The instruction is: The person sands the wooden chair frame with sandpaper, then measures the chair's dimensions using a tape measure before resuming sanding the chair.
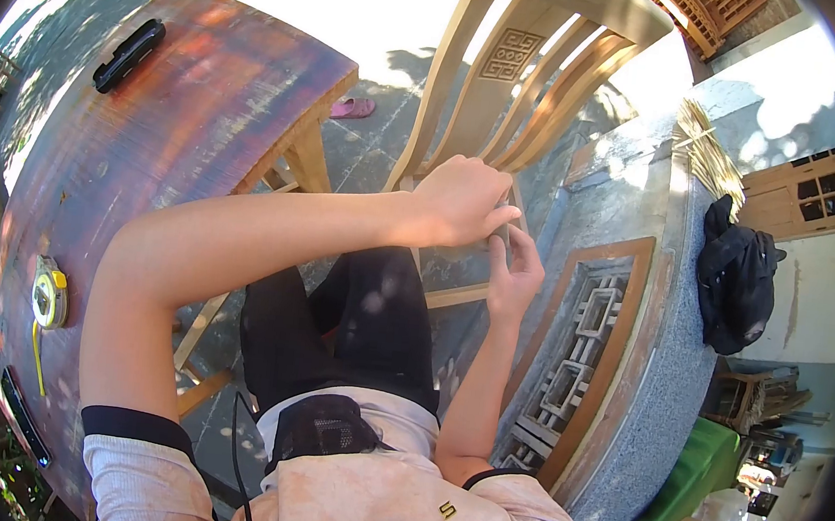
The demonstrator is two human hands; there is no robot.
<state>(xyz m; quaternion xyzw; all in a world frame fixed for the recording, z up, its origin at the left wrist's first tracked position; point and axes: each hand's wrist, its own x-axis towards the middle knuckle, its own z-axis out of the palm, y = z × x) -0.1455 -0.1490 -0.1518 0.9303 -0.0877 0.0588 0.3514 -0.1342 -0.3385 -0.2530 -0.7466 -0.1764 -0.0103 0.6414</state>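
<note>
Outdoors: both hands (464,200) on chair back (515,79).

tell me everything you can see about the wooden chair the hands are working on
The wooden chair is pale, unfinished-looking wood. Its back has curved vertical slats, a central splat carved with a square fret pattern, and a broad top rail. It stands on paved ground between the reddish table and a stone ledge. The left hand and right hand meet at its lower back.

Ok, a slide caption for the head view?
Both hands, left and right, meet at a wooden chair's back, beside a table.
</note>
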